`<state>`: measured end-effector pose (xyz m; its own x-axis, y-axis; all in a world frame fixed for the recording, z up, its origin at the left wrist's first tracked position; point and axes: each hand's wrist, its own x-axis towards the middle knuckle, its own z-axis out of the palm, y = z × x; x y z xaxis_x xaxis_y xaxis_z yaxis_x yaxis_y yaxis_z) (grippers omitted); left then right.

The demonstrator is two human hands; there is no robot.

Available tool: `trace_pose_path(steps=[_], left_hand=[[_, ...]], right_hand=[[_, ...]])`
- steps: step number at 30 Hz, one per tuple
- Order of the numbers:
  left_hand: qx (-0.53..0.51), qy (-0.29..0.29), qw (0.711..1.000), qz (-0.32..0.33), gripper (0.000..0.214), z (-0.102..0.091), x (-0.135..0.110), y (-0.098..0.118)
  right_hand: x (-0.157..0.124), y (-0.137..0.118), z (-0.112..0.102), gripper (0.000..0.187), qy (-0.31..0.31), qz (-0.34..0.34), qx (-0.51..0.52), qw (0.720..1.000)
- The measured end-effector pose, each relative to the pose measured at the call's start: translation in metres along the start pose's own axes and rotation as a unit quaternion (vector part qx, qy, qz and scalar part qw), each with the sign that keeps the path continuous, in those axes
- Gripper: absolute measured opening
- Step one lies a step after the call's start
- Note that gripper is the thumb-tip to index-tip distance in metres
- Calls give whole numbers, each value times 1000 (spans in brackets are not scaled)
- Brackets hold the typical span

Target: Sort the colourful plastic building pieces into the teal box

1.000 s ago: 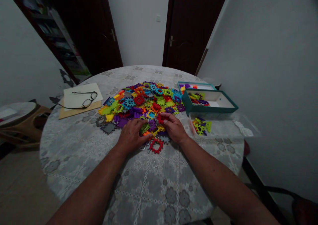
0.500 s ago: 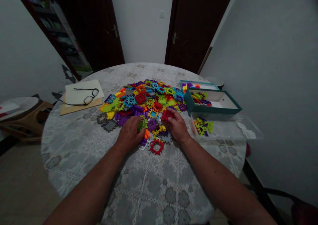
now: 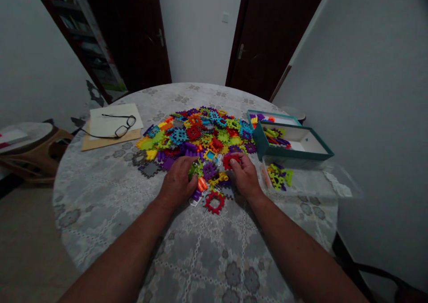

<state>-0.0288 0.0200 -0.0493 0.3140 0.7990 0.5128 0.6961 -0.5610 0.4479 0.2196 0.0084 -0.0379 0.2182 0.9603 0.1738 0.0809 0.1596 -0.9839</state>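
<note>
My right hand pinches a red toothed building piece between thumb and fingers, just above the right front of a heap of plastic pieces. At the heap's near left side, my left hand curls its thumb and fingers round a lime green toothed piece, partly hidden by the hand. Between the hands lie a purple toothed square, a yellow connector and orange pegs. Closer to me, a red gear-shaped ring lies flat on the cloth.
Right of the heap stand a teal-edged box with pieces inside and a clear plastic tray holding green and purple pieces. Eyeglasses rest on papers at the left. A patterned cloth covers the round table.
The whole view has shifted, so the table's contents appear slightly further right. Both hands stay at the same places by the heap, and the right still holds the red piece.
</note>
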Motion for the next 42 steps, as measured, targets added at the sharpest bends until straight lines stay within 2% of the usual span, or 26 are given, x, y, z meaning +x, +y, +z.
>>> trace_pose_path(steps=[5,11,14,17,20,26,37,42], left_hand=[[5,1,1000,7,47,0,-2,0],[32,-2,999,-2,26,-3,-3,-1],[33,-2,999,-9,23,-3,-3,-1],[31,-14,999,-8,24,-2,-2,0],[32,-23,999,-1,24,-2,-1,0],[29,-25,999,4,22,-2,0,-2],[26,-35,999,5,25,-5,2,-6],[36,-8,999,13,29,-7,6,-5]], right_hand=[[-12,-5,-3,21,-41,-33,-120,991],[-15,-13,-4,12,-97,-151,-154,972],[-18,-18,1,8,-144,-146,-162,965],[-21,-17,7,8,-158,-126,-164,965],[-19,-13,6,16,-125,-109,-197,966],[-9,-4,-8,27,-34,-48,-248,967],[3,4,-7,29,40,3,-190,981],[1,-5,-9,25,61,-19,-163,985]])
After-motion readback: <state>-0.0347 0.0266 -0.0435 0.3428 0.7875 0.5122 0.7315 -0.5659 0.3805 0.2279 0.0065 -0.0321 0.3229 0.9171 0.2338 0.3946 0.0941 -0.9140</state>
